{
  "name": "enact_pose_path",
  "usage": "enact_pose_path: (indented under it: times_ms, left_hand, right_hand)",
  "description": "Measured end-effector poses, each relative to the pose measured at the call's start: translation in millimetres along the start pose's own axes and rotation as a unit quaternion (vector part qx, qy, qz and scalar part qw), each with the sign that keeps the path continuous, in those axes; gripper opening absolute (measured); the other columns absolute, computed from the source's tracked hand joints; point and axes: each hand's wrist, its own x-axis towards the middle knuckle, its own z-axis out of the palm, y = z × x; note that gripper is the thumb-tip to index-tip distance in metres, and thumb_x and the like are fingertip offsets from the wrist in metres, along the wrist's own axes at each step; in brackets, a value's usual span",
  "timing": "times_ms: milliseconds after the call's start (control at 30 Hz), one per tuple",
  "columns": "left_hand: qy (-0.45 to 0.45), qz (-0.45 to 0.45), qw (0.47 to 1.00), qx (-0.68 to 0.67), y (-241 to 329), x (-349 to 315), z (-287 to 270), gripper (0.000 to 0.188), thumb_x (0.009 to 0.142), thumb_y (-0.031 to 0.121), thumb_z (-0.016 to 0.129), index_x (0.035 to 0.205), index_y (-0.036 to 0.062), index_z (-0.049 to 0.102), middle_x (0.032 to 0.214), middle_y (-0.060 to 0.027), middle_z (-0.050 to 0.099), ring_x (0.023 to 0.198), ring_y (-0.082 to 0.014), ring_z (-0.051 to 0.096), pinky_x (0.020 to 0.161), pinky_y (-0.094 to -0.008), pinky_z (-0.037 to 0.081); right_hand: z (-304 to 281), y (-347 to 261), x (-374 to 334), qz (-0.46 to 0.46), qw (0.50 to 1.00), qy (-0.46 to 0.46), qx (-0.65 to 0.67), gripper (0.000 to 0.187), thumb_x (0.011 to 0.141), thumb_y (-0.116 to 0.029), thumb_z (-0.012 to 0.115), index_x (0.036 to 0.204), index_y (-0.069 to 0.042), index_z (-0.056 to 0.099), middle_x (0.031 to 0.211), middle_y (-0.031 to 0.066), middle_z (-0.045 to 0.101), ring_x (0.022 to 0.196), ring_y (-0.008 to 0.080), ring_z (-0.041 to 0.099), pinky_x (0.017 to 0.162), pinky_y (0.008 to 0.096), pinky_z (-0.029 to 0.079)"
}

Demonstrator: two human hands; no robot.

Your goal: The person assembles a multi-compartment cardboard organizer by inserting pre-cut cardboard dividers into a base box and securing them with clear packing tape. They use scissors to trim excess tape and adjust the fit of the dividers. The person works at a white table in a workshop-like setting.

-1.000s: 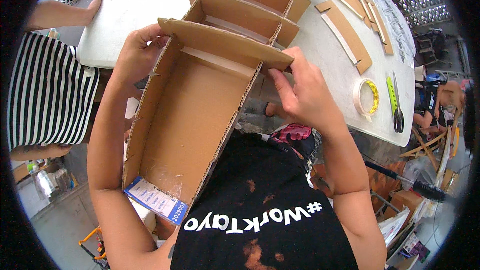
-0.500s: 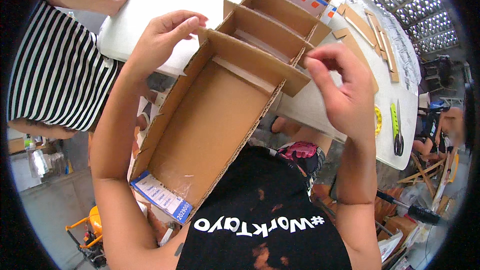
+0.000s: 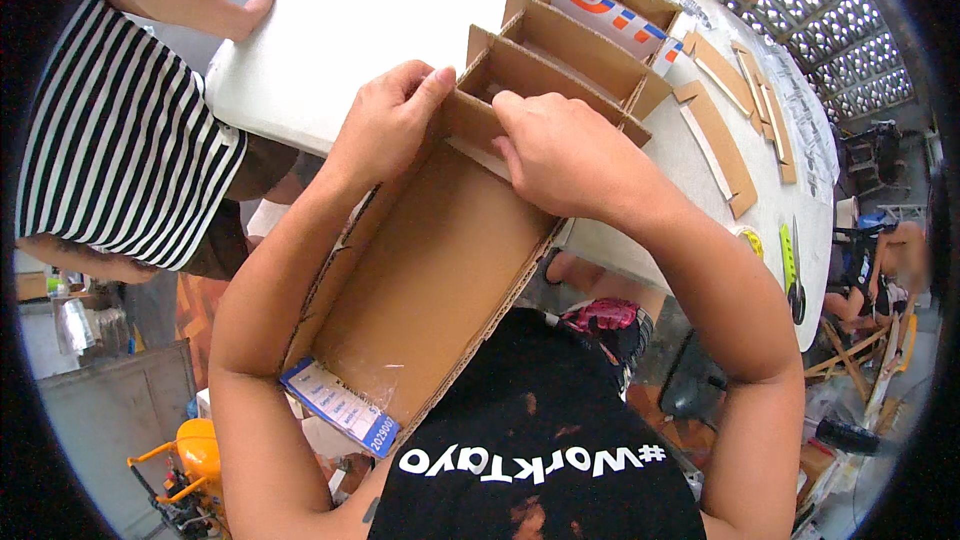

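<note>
A long, open cardboard box [image 3: 430, 280] slants from my lap up onto the table, with several cardboard dividers set crosswise in its far half. My left hand [image 3: 392, 120] pinches the left end of the nearest cardboard divider [image 3: 468, 120], by the box's left wall. Over the same divider's top edge, near its middle, my right hand [image 3: 562, 152] is closed with its fingers curled; its palm hides the divider's right part. A blue and white label [image 3: 340, 405] covers the box's near end. One farther divider [image 3: 612, 15] has a white face with orange and blue print.
Cut cardboard strips [image 3: 718, 145] lie on the white table [image 3: 340, 30] to the right. Near its right edge are green-handled scissors [image 3: 790, 265] and a yellow roll [image 3: 750, 240]. A person in a striped top [image 3: 120, 130] stands at left, one hand on the table.
My right hand has moved left from the divider's right end to its middle. My left hand has shifted right and now grips the divider's left end. The box appears slightly farther right.
</note>
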Motion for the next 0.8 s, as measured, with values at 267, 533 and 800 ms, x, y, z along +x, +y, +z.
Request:
enact_pose_path:
  times_ms: [267, 533, 800]
  left_hand:
    - [-0.009, 0.019, 0.998, 0.060, 2, 0, 3, 0.040, 0.104, 0.034, 0.049, 0.100, -0.0035, 0.063, 0.084, -0.0160, 0.065, 0.082, -0.0227, 0.059, 0.079, -0.0371, 0.048]
    - [-0.022, 0.054, 0.995, 0.081, -1, 7, 4, 0.045, 0.103, 0.039, 0.048, 0.104, -0.0024, 0.063, 0.091, -0.0252, 0.066, 0.087, -0.0416, 0.064, 0.081, -0.0447, 0.049]
    - [-0.011, 0.016, 0.999, 0.047, 0, 5, 6, 0.045, 0.100, 0.039, 0.050, 0.100, -0.0023, 0.067, 0.089, -0.0246, 0.068, 0.085, -0.0397, 0.066, 0.080, -0.0455, 0.050]
  right_hand:
    - [9, 3, -4, 0.007, 1.000, 0.015, 0.004, 0.018, 0.094, -0.015, 0.058, 0.096, 0.001, 0.049, 0.090, 0.0292, 0.064, 0.093, 0.0476, 0.061, 0.079, 0.0540, 0.050]
    - [-5, 9, 10, 0.050, 0.993, -0.061, 0.082, 0.028, 0.092, -0.023, 0.063, 0.101, 0.003, 0.061, 0.087, 0.0214, 0.068, 0.083, 0.0359, 0.067, 0.076, 0.0414, 0.052]
    - [1, -3, 35, 0.096, 0.990, -0.099, 0.023, 0.040, 0.087, -0.035, 0.058, 0.093, 0.002, 0.073, 0.092, 0.0272, 0.070, 0.091, 0.0437, 0.068, 0.088, 0.0477, 0.052]
